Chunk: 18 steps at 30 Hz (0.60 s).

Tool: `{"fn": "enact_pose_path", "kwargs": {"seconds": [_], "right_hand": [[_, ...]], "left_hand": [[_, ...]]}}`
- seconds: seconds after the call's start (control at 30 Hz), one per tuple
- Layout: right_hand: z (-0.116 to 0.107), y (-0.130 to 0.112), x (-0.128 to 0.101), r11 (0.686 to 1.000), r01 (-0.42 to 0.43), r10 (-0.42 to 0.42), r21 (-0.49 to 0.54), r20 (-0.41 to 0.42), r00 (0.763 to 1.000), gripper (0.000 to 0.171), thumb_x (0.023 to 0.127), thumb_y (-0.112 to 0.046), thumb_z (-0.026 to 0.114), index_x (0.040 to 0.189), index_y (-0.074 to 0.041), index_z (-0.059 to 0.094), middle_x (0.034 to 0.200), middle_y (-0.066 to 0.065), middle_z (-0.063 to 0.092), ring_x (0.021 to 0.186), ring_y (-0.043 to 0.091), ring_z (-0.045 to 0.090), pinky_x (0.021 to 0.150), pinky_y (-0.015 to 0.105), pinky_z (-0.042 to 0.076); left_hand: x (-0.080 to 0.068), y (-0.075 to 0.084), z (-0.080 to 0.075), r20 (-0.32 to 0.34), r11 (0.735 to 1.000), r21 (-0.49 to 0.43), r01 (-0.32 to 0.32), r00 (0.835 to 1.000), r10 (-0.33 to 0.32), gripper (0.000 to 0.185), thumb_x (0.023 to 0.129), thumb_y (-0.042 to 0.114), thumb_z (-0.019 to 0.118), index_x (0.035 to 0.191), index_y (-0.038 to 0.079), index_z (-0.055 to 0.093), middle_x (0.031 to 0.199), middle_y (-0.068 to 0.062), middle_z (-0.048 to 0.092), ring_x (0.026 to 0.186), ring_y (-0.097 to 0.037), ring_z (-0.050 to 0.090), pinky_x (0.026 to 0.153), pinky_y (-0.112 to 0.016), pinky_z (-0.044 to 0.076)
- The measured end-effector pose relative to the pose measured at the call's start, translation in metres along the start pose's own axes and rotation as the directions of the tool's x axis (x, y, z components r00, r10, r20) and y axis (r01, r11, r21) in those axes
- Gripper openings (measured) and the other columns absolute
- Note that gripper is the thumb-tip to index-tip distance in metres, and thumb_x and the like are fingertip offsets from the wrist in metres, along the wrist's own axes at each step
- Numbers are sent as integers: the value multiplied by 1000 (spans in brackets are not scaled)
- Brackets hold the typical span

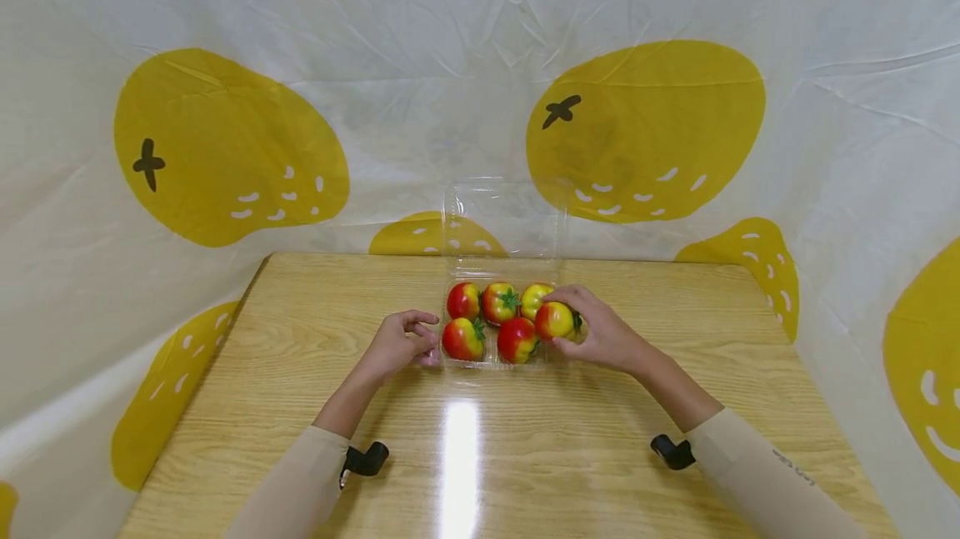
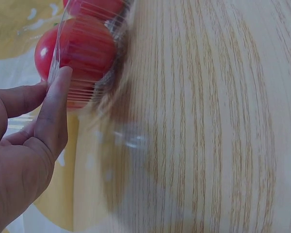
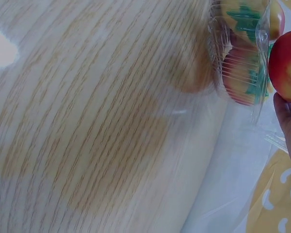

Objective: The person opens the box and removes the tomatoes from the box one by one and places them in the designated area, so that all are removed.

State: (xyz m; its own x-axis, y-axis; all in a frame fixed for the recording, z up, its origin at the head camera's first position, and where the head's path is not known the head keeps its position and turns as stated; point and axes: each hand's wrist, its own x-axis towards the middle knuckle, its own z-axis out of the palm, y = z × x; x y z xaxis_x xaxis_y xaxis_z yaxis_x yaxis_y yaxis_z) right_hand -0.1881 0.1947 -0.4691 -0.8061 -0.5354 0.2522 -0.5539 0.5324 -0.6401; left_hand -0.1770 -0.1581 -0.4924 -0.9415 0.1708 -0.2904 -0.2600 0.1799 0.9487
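A clear, thin plastic box (image 1: 483,365) stands near the middle of the wood-grained worktop's (image 1: 570,456) far edge, its lid (image 1: 506,227) raised behind. Five glossy, rounded red-and-yellow fruits (image 1: 517,341) sit inside; the right hand (image 1: 606,337) curls thumb and fingers round a sixth fruit (image 1: 553,321), just above the box's right end. The left wrist view shows what the head view blurs: a ribbed wall (image 2: 81,88), its rim pinched between the left hand's (image 2: 31,138) thumb and finger. The right wrist view shows the sixth fruit's redder side. Wood spreads broadly toward the worktop's left and right edges.
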Motion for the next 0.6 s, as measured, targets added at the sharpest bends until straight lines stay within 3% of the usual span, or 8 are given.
{"fn": "enact_pose_path", "kwargs": {"seconds": [0.23, 0.37, 0.6], "right_hand": [[-4, 5, -3, 1000, -10, 10, -10, -8, 1000, 63, 79, -20, 78, 136, -15, 52, 133, 3, 54, 122, 25, 53, 99, 52, 49], [-8, 7, -5, 999, -30, 30, 14, -10, 1000, 63, 81, -19, 77, 138, -16, 51, 136, 2, 51, 122, 23, 52, 99, 49, 50], [-19, 9, -6, 996, -81, 81, 48, -13, 997, 61, 84, -22, 76, 139, -23, 49, 135, 2, 48, 107, 18, 52, 74, 30, 51]], "left_hand": [[0, 0, 0, -7, 1000, 12, 2, 1000, -2, 35, 87, -10, 60, 120, 0, 60, 90, -16, 58, 66, -21, 67, 63, -35, 62], [0, 0, -1, -3, 1000, 20, 3, 1000, -3, 35, 87, -10, 61, 121, 0, 60, 91, -16, 59, 67, -21, 67, 63, -35, 62], [2, -2, -2, 7, 999, 35, 6, 1000, -7, 36, 88, -7, 61, 123, 1, 59, 93, -17, 60, 69, -22, 68, 65, -36, 62]]}}
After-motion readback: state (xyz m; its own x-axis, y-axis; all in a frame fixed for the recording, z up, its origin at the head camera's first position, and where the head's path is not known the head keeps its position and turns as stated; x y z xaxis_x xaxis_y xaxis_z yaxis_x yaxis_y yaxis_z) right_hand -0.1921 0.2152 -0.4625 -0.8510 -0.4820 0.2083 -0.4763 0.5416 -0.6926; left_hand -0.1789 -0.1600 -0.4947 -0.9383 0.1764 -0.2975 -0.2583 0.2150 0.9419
